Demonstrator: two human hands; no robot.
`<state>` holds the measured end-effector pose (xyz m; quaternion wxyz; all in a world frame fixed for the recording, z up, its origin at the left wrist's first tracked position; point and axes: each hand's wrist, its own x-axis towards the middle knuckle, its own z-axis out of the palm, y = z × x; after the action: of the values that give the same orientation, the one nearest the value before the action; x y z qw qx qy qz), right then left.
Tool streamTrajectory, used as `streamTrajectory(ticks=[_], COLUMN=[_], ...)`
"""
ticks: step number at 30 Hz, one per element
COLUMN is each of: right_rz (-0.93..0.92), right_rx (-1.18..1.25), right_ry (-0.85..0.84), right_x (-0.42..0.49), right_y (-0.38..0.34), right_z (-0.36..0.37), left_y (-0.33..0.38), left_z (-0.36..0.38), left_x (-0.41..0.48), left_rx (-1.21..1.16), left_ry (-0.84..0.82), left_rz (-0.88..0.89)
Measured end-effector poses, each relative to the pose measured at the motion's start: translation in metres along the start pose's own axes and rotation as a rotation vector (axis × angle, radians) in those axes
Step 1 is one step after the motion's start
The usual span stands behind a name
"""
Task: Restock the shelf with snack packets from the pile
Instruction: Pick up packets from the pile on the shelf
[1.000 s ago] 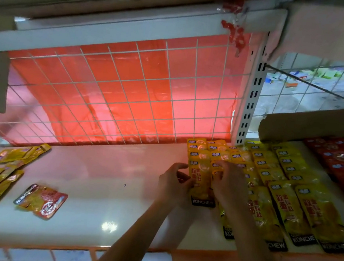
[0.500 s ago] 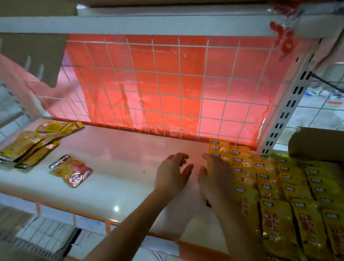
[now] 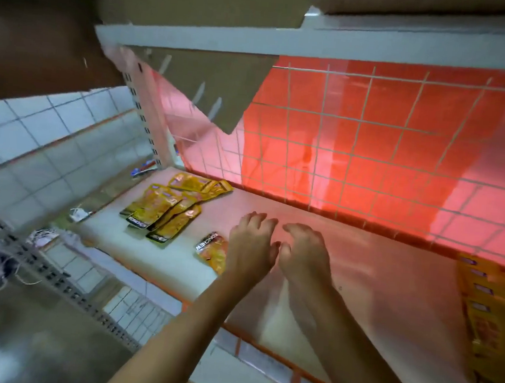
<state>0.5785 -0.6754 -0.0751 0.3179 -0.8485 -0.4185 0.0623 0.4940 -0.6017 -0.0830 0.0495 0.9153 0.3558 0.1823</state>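
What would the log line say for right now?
left hand: empty, over shelf | right hand: empty, over shelf | packet pile: shelf's left end | stocked rows: right edge

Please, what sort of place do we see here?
Probably a small shop: a white display shelf with a wire-grid back, a slotted upright, and yellow snack packets lying on it.

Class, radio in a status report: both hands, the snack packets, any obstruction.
Left hand and right hand open, empty, over the shelf. Packet pile lies left; one loose packet beside left hand. Nothing blocks the reach.
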Motion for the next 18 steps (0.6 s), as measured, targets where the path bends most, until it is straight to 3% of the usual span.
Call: streamTrajectory(ticks=[11, 18], right_rz=[-0.26, -0.257], right_rx=[-0.092, -0.112], right_ry=[-0.185, -0.343], right_x=[0.06, 0.077], right_y=[-0.115, -0.168], right_z=[0.088, 0.129], left_y=[-0.17, -0.223], left_z=[-0.034, -0.04], left_x=[0.017, 0.018], left_rx=[0.117, 0.059], left_ry=[0.061, -0.003], left_rz=[-0.367, -0.519])
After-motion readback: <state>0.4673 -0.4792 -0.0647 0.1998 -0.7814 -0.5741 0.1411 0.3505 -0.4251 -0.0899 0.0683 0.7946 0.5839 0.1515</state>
